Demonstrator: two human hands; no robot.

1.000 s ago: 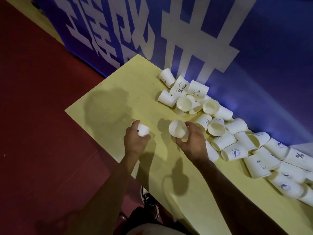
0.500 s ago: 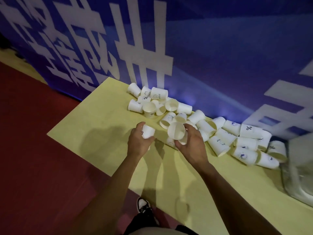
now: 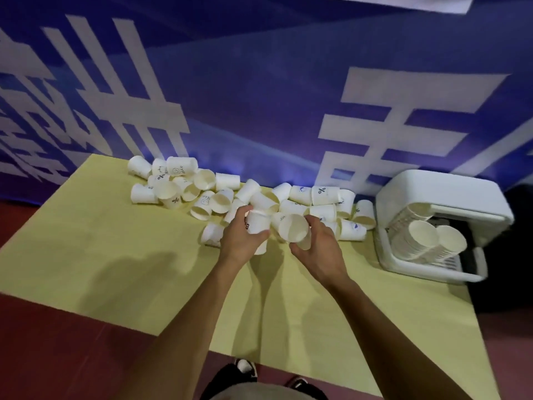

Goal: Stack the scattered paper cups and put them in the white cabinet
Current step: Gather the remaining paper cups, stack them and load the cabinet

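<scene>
Since the earlier frames both hands have drawn closer together, and the view has swung so that the white cabinet (image 3: 438, 192) now shows whole. Left hand (image 3: 239, 239), well to the left of the cabinet, has its fingers and thumb curled round the side of a printed cup (image 3: 258, 226), which it holds roughly upright. Right hand (image 3: 318, 251), between that cup and the cabinet, grips a tilted cup (image 3: 294, 228) from below, the cup's open mouth turned toward the camera. The two held cups lie just beside each other, their rims near but not nested. Both forearms reach forward across a pale yellow tabletop (image 3: 101, 255). The cabinet stands at its far right end, against a blue banner (image 3: 259, 96) bearing large white characters. Red floor (image 3: 57, 356) borders the tabletop on the near side and away from the cabinet. Counts: two cups in hand, one per hand; roughly thirty loose cups (image 3: 323, 194), mostly on their sides, in a band running leftward from the cabinet along the banner, the exact number hidden by overlap; at least two nested stacks (image 3: 424, 236) leaning inside the cabinet's open front; two dark shoes (image 3: 245, 369) at the lower edge.
</scene>
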